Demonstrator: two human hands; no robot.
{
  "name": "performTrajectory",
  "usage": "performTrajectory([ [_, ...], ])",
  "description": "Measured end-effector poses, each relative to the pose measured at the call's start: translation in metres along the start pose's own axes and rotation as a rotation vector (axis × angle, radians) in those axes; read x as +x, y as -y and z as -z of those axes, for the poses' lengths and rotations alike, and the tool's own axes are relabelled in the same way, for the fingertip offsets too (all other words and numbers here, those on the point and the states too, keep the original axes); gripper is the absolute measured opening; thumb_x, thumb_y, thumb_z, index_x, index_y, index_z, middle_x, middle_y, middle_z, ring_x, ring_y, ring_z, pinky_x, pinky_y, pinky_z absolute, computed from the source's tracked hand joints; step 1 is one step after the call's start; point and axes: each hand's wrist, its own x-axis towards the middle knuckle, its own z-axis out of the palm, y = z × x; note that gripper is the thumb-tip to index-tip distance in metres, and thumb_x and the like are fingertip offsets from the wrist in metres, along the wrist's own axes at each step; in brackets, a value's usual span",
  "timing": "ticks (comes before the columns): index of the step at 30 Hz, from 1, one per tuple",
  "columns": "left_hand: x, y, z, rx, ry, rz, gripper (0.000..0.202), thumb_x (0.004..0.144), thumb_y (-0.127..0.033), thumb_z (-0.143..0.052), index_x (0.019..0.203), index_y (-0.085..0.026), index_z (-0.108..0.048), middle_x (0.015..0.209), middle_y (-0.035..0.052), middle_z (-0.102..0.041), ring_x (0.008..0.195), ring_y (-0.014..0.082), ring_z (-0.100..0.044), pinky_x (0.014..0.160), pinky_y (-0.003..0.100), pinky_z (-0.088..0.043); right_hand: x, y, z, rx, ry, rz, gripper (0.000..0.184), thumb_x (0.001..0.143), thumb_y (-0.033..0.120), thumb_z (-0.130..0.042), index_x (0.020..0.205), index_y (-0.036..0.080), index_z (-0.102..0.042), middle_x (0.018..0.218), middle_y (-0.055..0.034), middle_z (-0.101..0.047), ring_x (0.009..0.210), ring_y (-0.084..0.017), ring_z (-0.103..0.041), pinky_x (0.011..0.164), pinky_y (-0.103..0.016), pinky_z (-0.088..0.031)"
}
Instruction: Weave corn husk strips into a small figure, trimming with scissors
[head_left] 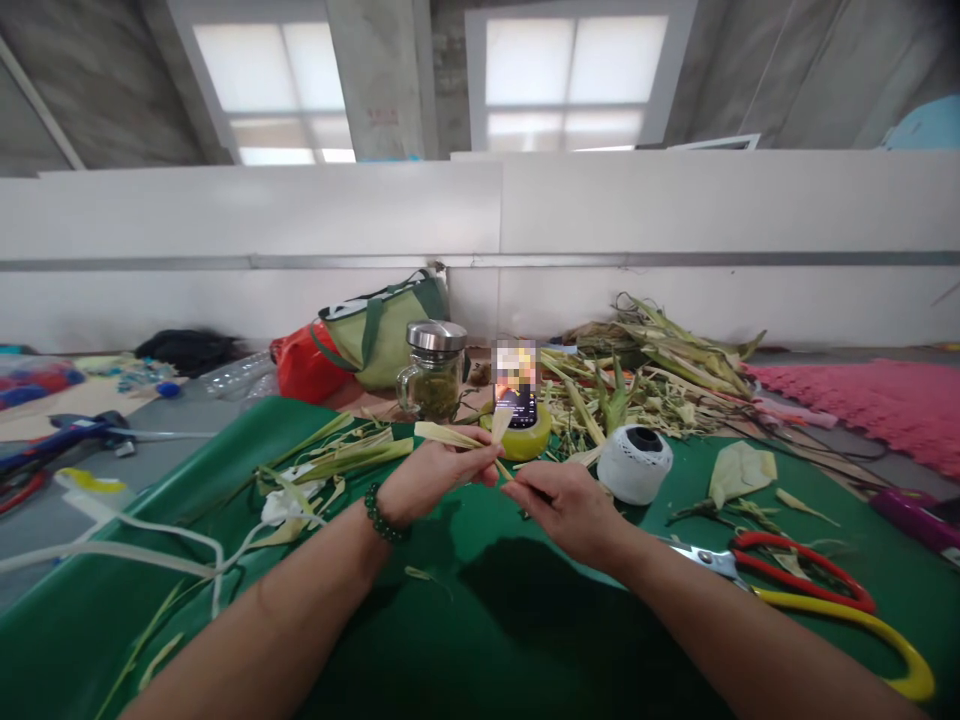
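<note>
My left hand (pixel 435 475), with a dark bead bracelet at the wrist, is closed in a pinch on a pale yellow-green leaf strip (pixel 450 436) that sticks out to the left. My right hand (pixel 559 500) is closed too, its fingers pinching the same strip's end where the two hands meet above the green mat (pixel 465 620). A white spool of thread (pixel 634 463) stands just right of my right hand. Behind the hands a phone (pixel 516 385) leans on a yellow tape roll (pixel 525 440).
Scissors with red and yellow handles (pixel 810 585) lie at the right. A lidded glass jar (pixel 433 372), a green bag (pixel 379 330) and a heap of husks (pixel 652 375) sit at the back. Loose leaf strips (pixel 337 460) lie left; a glue gun (pixel 75 432) and white cord (pixel 150 540) at far left.
</note>
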Motion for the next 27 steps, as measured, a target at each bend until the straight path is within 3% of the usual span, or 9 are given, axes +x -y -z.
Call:
performTrajectory([
  [3, 0.002, -0.001, 0.007, -0.054, 0.023, 0.065, 0.034, 0.067, -0.046, -0.068, 0.075, -0.014, -0.062, 0.056, 0.0012, -0.063, 0.053, 0.0124, -0.056, 0.052, 0.022, -0.041, 0.002, -0.006, -0.002, 0.042, 0.015, -0.065, 0.039, 0.089, 0.034, -0.043, 0.054, 0.018, -0.040, 0.052, 0.0042, -0.039, 0.049, -0.009, -0.036, 0.048, -0.022, -0.024],
  [7, 0.002, 0.000, 0.006, 0.035, 0.065, -0.002, 0.028, 0.066, -0.041, -0.070, 0.072, -0.015, -0.060, 0.056, -0.0004, -0.062, 0.056, 0.0132, -0.057, 0.053, 0.022, -0.042, 0.003, -0.007, -0.004, 0.053, 0.036, -0.084, 0.041, 0.089, 0.036, -0.043, 0.052, 0.019, -0.037, 0.050, 0.0045, -0.036, 0.048, -0.009, -0.033, 0.047, -0.022, -0.023],
  [13, 0.004, 0.003, -0.001, 0.172, -0.075, -0.081, 0.018, 0.065, -0.032, -0.069, 0.063, -0.018, -0.059, 0.049, -0.0036, -0.057, 0.052, 0.0125, -0.054, 0.056, 0.024, -0.044, 0.001, -0.001, -0.001, -0.091, 0.049, 0.010, 0.037, 0.089, 0.032, -0.041, 0.054, 0.019, -0.039, 0.052, 0.0019, -0.041, 0.049, -0.010, -0.034, 0.050, -0.025, -0.021],
  [16, 0.004, 0.002, 0.002, 0.150, -0.043, -0.056, 0.023, 0.063, -0.037, -0.071, 0.061, -0.018, -0.058, 0.050, -0.0029, -0.059, 0.053, 0.0134, -0.056, 0.058, 0.025, -0.045, 0.000, -0.002, -0.002, -0.066, 0.050, -0.017, 0.037, 0.090, 0.032, -0.040, 0.056, 0.019, -0.040, 0.054, 0.0015, -0.043, 0.051, -0.010, -0.036, 0.051, -0.025, -0.021],
  [21, 0.003, 0.004, 0.003, -0.037, -0.016, 0.026, 0.030, 0.063, -0.042, -0.073, 0.073, -0.016, -0.061, 0.062, 0.0006, -0.067, 0.062, 0.0152, -0.062, 0.063, 0.025, -0.047, 0.004, -0.009, -0.001, 0.247, 0.042, -0.210, 0.042, 0.085, 0.042, -0.048, 0.052, 0.019, -0.038, 0.050, 0.0051, -0.034, 0.049, -0.009, -0.033, 0.049, -0.024, -0.022],
  [24, 0.004, 0.009, -0.003, -0.135, -0.085, -0.072, 0.028, 0.064, -0.040, -0.072, 0.076, -0.017, -0.062, 0.074, 0.0007, -0.068, 0.071, 0.0139, -0.063, 0.067, 0.022, -0.047, 0.008, -0.011, -0.004, 0.632, 0.064, -0.390, 0.036, 0.073, 0.051, -0.063, 0.066, 0.017, -0.054, 0.061, 0.0030, -0.049, 0.057, -0.011, -0.046, 0.053, -0.023, -0.034],
  [27, 0.003, 0.013, -0.012, -0.198, -0.125, -0.138, 0.027, 0.064, -0.038, -0.072, 0.077, -0.017, -0.061, 0.078, 0.0016, -0.069, 0.077, 0.0148, -0.064, 0.069, 0.022, -0.048, 0.011, -0.007, -0.016, 0.859, 0.149, -0.433, 0.044, 0.063, 0.055, -0.071, 0.083, 0.017, -0.062, 0.079, -0.0018, -0.061, 0.072, -0.015, -0.055, 0.065, -0.027, -0.043],
])
